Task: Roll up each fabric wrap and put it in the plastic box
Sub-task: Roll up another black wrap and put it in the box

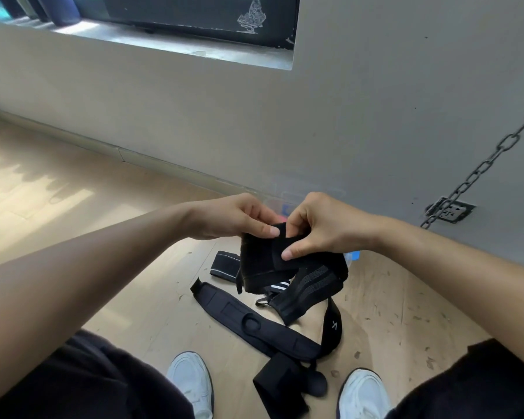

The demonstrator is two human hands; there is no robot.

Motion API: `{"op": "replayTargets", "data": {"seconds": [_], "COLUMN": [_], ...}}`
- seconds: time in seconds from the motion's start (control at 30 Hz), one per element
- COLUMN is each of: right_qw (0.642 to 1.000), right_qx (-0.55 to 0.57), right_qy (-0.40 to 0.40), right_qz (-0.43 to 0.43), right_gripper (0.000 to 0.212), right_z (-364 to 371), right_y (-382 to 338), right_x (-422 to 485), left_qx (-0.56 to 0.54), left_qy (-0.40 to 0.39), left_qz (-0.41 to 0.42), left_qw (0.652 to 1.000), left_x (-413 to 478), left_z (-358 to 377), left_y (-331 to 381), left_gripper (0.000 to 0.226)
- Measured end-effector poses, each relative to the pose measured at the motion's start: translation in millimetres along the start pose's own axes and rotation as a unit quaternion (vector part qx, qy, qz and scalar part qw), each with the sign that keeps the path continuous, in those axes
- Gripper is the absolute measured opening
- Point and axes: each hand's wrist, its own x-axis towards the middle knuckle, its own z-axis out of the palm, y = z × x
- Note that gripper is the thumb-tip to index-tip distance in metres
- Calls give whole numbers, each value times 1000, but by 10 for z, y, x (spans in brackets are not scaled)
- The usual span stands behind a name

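Both hands meet close together, gripping one black fabric wrap (266,261) held up off the wooden floor (109,237). The left hand (233,217) pinches the wrap's upper edge between thumb and curled fingers. The right hand (321,225), almost touching the left, has its thumb pressed on the wrap's front and its fingers curled behind. The wrap's loose ribbed end hangs down below the right hand. Just beyond the hands, against the wall, stands the clear plastic box (288,201), mostly hidden by them. Below the hands more wraps lie on the floor: a long black wrap (254,323) with a round hole, a short band (224,266) under the left hand, and a folded wrap (274,385) between two white shoes (191,379). Well to the right of the right hand a chain (481,167) hangs along the wall.
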Motion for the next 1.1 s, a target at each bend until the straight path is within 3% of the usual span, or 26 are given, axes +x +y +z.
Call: {"op": "replayTargets", "data": {"seconds": [0.07,0.23,0.4,0.57,0.67,0.7,0.83,0.93,1.1], "right_qw": [1000,998,991,994,996,996,999,1000,997], "right_qx": [-18,-45,-108,-47,-36,-36,-7,9,60], "right_qy": [12,46,82,97,83,77,33,10,-6], "right_qz": [1,-8,-10,-7,-18,-23,-3,26,45], "right_gripper": [32,34,40,43,55,54,18,28,13], "right_z": [10,25,53,4,2,10,12,-4,-30], "right_y": [12,42,82,172,180,181,146,167,148], "right_x": [1,11,12,-15,-27,-20,2,2,2], "left_qx": [-9,19,34,16,8,10,16,28,92], "left_qy": [13,32,38,31,26,23,22,36,87], "left_qz": [-5,-3,7,12,14,13,3,-5,-11], "left_qw": [1000,999,999,999,1000,1000,1000,999,992], "left_x": [2,22,44,4,-28,-34,-29,-26,-22], "left_z": [0,24,17,-10,-34,-43,-64,-54,-81], "left_y": [1,-11,-48,-65,-65,-62,-55,-57,-62], "left_gripper": [16,26,20,28,29,27,25,28,19]}}
